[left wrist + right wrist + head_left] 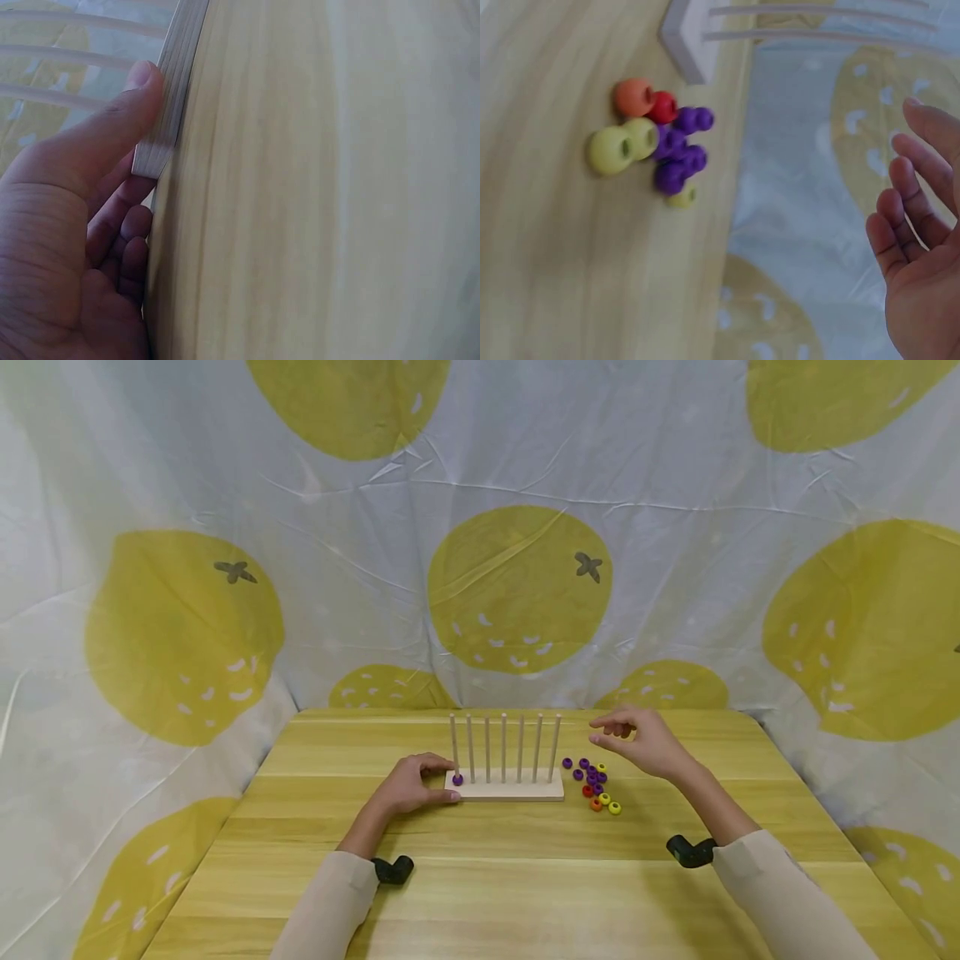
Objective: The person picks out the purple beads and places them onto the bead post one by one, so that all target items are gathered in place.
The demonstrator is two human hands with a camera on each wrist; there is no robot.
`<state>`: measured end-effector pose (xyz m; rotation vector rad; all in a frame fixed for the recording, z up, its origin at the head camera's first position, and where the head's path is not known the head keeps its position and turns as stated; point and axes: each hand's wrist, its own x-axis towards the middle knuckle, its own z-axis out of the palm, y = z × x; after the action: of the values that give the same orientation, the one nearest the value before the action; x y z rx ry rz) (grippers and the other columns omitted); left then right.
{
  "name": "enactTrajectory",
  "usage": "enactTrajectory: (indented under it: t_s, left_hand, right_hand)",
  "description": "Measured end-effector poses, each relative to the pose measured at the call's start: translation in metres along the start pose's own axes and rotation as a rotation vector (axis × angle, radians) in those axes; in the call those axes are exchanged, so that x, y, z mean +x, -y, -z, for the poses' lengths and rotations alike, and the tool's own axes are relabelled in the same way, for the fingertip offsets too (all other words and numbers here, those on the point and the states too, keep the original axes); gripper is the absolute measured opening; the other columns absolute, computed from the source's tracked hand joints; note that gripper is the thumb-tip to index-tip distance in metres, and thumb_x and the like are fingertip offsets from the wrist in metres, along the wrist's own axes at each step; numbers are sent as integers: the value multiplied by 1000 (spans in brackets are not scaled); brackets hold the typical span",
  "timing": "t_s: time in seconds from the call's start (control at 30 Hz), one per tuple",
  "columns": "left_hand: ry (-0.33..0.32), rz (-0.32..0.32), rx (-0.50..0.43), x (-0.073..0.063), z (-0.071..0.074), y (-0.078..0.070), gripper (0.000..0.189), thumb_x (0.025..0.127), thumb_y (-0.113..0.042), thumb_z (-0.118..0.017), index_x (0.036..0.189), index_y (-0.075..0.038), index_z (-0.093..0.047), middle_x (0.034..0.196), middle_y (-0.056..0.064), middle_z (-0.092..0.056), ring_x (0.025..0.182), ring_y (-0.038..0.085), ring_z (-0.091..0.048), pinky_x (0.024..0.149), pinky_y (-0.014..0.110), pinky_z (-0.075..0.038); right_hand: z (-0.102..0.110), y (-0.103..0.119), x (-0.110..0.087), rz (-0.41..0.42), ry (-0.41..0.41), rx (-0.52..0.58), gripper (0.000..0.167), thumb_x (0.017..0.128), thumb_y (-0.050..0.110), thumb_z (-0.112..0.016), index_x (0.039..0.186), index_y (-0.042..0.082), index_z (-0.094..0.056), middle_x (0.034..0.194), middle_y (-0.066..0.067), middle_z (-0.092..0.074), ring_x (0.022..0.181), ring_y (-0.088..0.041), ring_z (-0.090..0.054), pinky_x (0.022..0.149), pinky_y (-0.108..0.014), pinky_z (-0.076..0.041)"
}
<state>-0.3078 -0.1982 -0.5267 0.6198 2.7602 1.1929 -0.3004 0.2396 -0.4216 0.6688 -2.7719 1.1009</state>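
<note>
1. Head view: a long, pale wooden board (pixel 504 791) lies flat on the wood-grained table (pixel 487 877), and everything else is easy to place by it. Seven thin pegs (pixel 487 747) stand upright in a row along its length.

2. The left hand (pixel 408 783) has hold of the board's left end in a narrow grip, thumb on the front edge and fingers reaching round behind. The left wrist view gives me the same pinch from close up, the thumb lying against the board near its corner.

3. One purple bead (pixel 457 781) sits low on the leftmost peg, right down at the board and close beside the left hand.

4. Off the board's right end lies a scatter of loose beads (pixel 592 779) on the table, some of them touching. Most are purple; I also spot three yellow, one red and one orange. The purple ones crowd together too closely for me to count.

5. The right hand (pixel 637 743) is raised to the right of the board, apart from the beads. Its fingers are loosely bent with a fairly wide gap to the thumb, and the right wrist view shows a bare palm.

6. Both beige sleeves (pixel 322 902) come in on the near side of the board; behind it hangs a pale cloth (pixel 360 543) printed with big yellow fruit.
</note>
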Motion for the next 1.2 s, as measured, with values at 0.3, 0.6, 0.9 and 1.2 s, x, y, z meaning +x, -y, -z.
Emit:
enactTrajectory:
  t_s: [0.3,0.6,0.9,1.2]
  left_hand:
    - [1,3,14,-2,0,-2,56,78,-44,-90,126,-19,-74,128,3,-71,121,27,-65,103,47,-52]
    - [0,12,12,-4,0,-3,55,79,-43,-90,126,-20,-74,129,4,-71,121,27,-64,103,48,-52]
    - [-1,8,16,-4,1,-4,56,79,-43,-90,127,-19,-74,129,4,-71,122,28,-64,104,48,-52]
    - [-2,-9,4,-3,1,-4,54,80,-42,-90,127,-20,-74,128,3,-72,122,29,-64,104,50,-52]
  right_hand:
    - [-14,-38,-20,-35,-13,-10,29,97,33,-75,117,12,-78,90,2,-67,79,-16,-56,70,-26,-49]
    - [-31,-62,-32,-67,-14,20,29,95,25,-77,115,5,-78,86,2,-66,74,-11,-55,65,-25,-48]
    - [-44,-75,-38,-139,-1,48,28,93,27,-79,113,7,-78,86,0,-66,75,-11,-55,65,-23,-49]
    - [-50,-81,-40,-175,29,89,31,92,31,-79,114,8,-78,88,-1,-67,76,-13,-56,65,-24,-49]
